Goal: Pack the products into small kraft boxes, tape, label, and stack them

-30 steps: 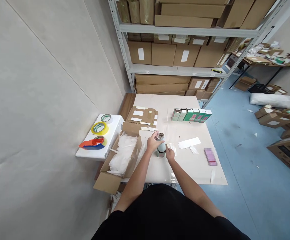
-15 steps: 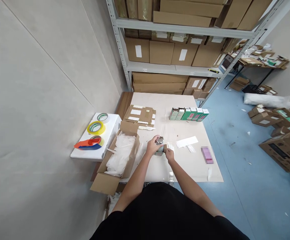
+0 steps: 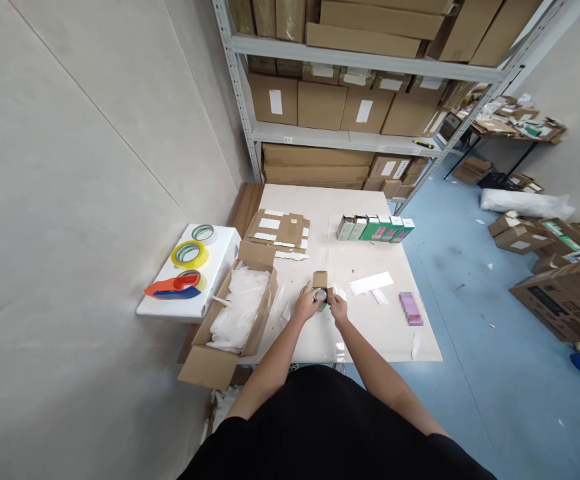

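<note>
A small carton (image 3: 321,277) stands on the table with its brown flaps open. Inside its mouth sits a round, silver-topped container (image 3: 322,295); its lower part is hidden. My left hand (image 3: 306,305) is closed around the container's left side, fingers at its top. My right hand (image 3: 339,309) pinches the carton's right flap. Just behind the right hand lies a crumpled white wrapper (image 3: 339,291). A white paper strip (image 3: 371,283) is further right.
An open cardboard box (image 3: 269,308) with white packing stands left. Tape rolls (image 3: 190,254) and a red-blue tape dispenser (image 3: 175,287) lie on a white block (image 3: 170,308). Flattened cardboard (image 3: 281,230), a row of green-white boxes (image 3: 376,229) and a blurred pink item (image 3: 411,309) are on the table.
The silver-topped container has gone down into the carton with my left hand. The carton's back flap now shows behind it. My right hand stays at the right flap.
</note>
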A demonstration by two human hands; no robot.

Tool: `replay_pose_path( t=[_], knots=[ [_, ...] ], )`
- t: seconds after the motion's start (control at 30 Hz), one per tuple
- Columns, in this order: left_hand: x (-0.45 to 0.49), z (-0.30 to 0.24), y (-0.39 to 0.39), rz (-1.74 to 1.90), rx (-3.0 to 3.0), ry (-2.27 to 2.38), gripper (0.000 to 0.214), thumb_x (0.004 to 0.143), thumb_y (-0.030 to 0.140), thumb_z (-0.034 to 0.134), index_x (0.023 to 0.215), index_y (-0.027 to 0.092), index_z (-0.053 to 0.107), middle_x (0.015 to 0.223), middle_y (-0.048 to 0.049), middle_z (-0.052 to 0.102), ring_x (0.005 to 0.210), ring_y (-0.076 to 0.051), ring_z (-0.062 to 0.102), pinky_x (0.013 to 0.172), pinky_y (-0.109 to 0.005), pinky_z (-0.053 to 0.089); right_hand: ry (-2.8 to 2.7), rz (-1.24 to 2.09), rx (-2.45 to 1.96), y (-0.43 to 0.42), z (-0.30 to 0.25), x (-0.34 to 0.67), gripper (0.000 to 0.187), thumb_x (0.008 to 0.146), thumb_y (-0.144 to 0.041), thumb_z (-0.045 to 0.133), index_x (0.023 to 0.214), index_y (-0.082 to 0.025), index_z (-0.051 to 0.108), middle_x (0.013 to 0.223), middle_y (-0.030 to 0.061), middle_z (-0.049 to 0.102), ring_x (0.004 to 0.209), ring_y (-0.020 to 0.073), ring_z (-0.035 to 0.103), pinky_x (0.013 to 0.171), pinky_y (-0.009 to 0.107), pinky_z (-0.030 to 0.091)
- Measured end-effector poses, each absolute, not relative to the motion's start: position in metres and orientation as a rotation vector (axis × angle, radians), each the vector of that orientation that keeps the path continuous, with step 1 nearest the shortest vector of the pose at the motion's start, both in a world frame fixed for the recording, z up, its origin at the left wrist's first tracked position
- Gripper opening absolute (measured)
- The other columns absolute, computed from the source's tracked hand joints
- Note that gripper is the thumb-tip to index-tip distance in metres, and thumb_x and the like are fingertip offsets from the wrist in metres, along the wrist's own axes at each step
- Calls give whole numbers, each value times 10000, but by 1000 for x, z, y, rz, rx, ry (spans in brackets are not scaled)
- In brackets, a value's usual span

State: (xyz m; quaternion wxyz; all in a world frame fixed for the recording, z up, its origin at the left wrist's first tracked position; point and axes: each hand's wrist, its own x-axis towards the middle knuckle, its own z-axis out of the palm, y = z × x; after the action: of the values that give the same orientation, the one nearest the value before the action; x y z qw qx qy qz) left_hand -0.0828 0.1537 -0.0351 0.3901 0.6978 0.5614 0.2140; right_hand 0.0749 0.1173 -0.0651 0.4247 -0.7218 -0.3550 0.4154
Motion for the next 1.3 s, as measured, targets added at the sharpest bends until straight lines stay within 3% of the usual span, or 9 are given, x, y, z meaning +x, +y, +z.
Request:
replay_pose_path(
  t=[0.07,0.17,0.3,0.5,0.67,0.77,0.93,1.1,1.3],
  knots=[
    [-85,-38,160,609,1594,1504,476,936,351,596,1391,212,601,1601,-133,454,1479,-295,415,1208,-429,335,-883,1069,-1793,115,-64,70,535,819,-600,561,1123,-200,747,1012,68,768,923,239,709,767,305,548],
    [-89,-41,173,582,1283,1537,491,936,306,563,1409,174,563,1480,-165,584,1396,-282,522,1169,-419,378,-1019,1135,-1835,111,-65,64,486,774,-458,677,1209,-247,734,1241,60,728,1086,252,688,932,351,546],
    [-92,-40,186,553,1222,1429,462,859,203,598,1320,174,620,1430,-146,633,1349,-264,573,1089,-365,458,-1165,1176,-1875,107,-66,66,520,725,-285,723,1244,-315,727,1315,13,710,1169,264,668,1056,418,502],
    [-97,-33,182,651,1312,1226,463,714,143,707,1169,219,674,1360,-80,666,1305,-264,597,1049,-364,497,-1095,1212,-1734,100,-61,76,438,734,-304,706,1171,-289,733,1250,13,743,1196,265,662,1067,448,498],
    [-107,-39,164,635,1400,1091,539,633,185,851,1144,192,679,1363,-108,639,1230,-266,627,1022,-374,518,-938,1182,-1712,91,-63,71,561,783,-468,718,1286,-233,637,1310,111,704,1160,269,679,932,392,566],
    [-108,-43,158,635,1467,1110,507,700,239,835,1181,201,678,1398,-109,618,1181,-249,647,1020,-380,526,-959,1130,-1746,88,-62,66,578,790,-456,715,1306,-223,597,1283,124,702,1084,262,705,907,388,574],
    [-105,-39,161,605,1623,1186,420,839,212,655,1259,226,663,1340,-83,669,1207,-244,638,1076,-401,488,-1151,947,-1877,90,-52,60,468,860,-317,609,1323,-268,559,1220,66,706,980,225,722,899,388,554],
    [-103,-28,162,524,1777,1185,456,850,286,711,1304,276,670,1352,-74,670,1288,-273,601,1119,-412,449,-1375,786,-2026,92,-46,60,320,944,-294,502,1242,-287,617,1152,43,718,923,211,699,832,343,529],
    [-105,-27,159,520,1790,1206,471,881,215,669,1346,291,667,1397,-68,651,1328,-266,580,1144,-407,426,-1413,746,-2025,94,-45,64,286,962,-351,476,1176,-285,655,1151,38,718,904,206,686,805,325,517]
  ],
)
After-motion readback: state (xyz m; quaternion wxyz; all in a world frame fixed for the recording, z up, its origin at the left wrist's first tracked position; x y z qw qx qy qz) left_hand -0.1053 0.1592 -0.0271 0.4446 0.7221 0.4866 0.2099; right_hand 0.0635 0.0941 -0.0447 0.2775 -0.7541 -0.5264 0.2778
